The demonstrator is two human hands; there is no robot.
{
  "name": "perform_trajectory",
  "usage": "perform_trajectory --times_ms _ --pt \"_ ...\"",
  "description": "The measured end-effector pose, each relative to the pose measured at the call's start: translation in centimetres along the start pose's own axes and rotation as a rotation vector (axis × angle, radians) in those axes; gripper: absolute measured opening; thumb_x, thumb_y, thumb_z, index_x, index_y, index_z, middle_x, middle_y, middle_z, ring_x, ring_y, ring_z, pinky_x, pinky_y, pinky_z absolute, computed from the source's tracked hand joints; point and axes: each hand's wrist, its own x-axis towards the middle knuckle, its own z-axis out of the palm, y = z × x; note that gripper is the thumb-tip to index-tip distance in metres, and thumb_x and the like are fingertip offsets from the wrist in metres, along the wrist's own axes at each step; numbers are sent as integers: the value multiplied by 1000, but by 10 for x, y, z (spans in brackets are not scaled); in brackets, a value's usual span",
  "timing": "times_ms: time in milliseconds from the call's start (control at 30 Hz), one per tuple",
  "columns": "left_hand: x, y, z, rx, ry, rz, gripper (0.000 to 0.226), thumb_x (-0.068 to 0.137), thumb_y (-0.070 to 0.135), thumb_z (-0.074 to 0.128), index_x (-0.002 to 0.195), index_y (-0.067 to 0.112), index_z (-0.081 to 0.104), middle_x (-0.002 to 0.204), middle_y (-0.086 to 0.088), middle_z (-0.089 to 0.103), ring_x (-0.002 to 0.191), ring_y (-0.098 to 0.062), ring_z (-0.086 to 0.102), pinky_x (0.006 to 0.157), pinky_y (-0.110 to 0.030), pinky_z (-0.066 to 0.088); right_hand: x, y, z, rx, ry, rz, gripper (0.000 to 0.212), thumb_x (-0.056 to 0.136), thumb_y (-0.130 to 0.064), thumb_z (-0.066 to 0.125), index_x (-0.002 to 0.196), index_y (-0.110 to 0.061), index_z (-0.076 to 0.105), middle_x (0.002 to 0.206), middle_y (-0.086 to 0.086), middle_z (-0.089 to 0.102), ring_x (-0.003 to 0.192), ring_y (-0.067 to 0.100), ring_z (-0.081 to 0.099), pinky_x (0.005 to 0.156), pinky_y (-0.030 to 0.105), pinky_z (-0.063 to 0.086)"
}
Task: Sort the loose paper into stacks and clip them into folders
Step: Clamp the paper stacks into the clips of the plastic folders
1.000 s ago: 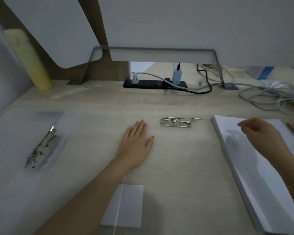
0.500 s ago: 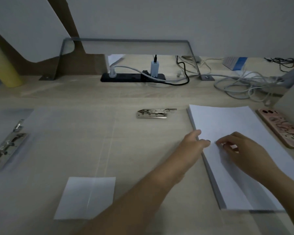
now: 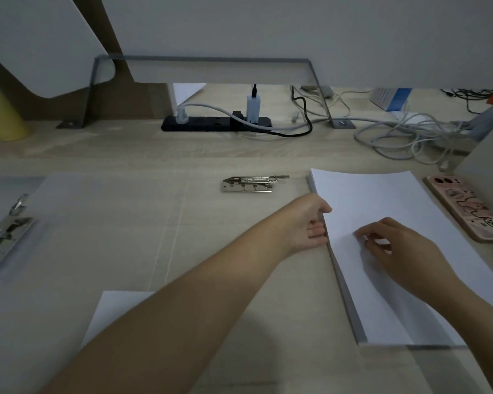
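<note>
Nearest the camera, a small white sheet (image 3: pixel 111 314) lies flat on the wooden desk (image 3: pixel 211 155), partly covered by the person's left forearm. Further in, the thick stack of paper (image 3: pixel 382 200) rests on the right side of the desk. The left hand (image 3: pixel 308 223) meets the stack's left edge, thumb on top and fingers curled against the side of the sheets, a narrow pinch on that edge. The right hand (image 3: pixel 402 245) rests on the top sheet with fingers bent, fingertips pressing the paper; it grips nothing. At the far left, a transparent folder with a metal clip (image 3: pixel 6 237) lies open. Beyond the hands, a loose metal clip mechanism (image 3: pixel 251 184) sits just left of the stack's far corner. A phone (image 3: pixel 467 207) lies right of the stack. Farthest back are a black power strip (image 3: pixel 215 123) and tangled cables (image 3: pixel 404 137).
</note>
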Motion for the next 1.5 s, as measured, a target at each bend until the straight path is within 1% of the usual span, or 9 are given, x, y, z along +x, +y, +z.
perform_trajectory --times_ms 167,333,500,767,933,1100,1233,1367,1500 --pt "4 7 8 139 26 -6 11 87 19 50 94 15 44 75 2 35 60 -11 29 66 -20 40 0 -1 -1 -6 -8 0 23 93 -16 51 111 -17 65 113 1 63 96 21 63 81 28 49" --pt "6 3 11 118 -24 83 24 89 16 47 113 15 47 106 -5 49 97 -16 47 86 -24 39 0 0 -1 -3 -12 15 22 93 -17 50 110 -18 64 113 1 63 94 20 63 76 22 44" --pt "4 -19 6 46 -119 131 35 93 16 40 125 5 49 105 -9 60 86 -19 59 86 -30 49 -1 -6 -1 10 -3 43 25 92 -33 47 110 -20 61 111 0 63 86 14 58 72 22 38" --pt "6 -71 7 -112 -221 348 42 99 8 31 138 15 44 129 0 58 116 -9 56 104 -29 41 -11 -21 -1 69 30 72 46 87 -48 47 123 -22 57 114 3 64 98 19 60 74 25 36" --pt "5 -74 6 -41 -241 405 45 98 4 29 137 23 45 114 9 63 101 4 61 95 -18 47 -13 -25 -2 127 52 96 40 91 -39 46 125 -24 57 120 3 65 82 13 51 71 24 33" --pt "7 -76 3 -39 -213 397 45 99 4 31 142 16 38 135 0 53 120 -8 53 103 -24 42 -14 -27 1 140 49 104 38 92 -38 44 125 -27 57 124 -2 63 89 14 55 76 24 35" --pt "6 -77 2 -25 -220 401 44 99 4 31 140 16 41 119 6 59 99 3 60 90 -15 48 -13 -28 2 130 38 127 36 93 -34 43 124 -22 59 121 1 65 88 14 55 75 22 35" --pt "4 -76 1 22 -215 413 45 99 5 33 140 20 39 120 8 57 96 6 58 83 -10 49 -13 -31 1 152 51 150 29 94 -21 45 81 -9 67 64 7 56 51 17 41 50 26 31" --pt "0 -74 4 68 -124 408 43 97 11 38 137 24 45 128 7 57 108 0 57 89 -13 48 -13 -34 -4 210 57 194 47 92 -13 44 48 -14 27 46 2 23 45 16 20 47 26 18"
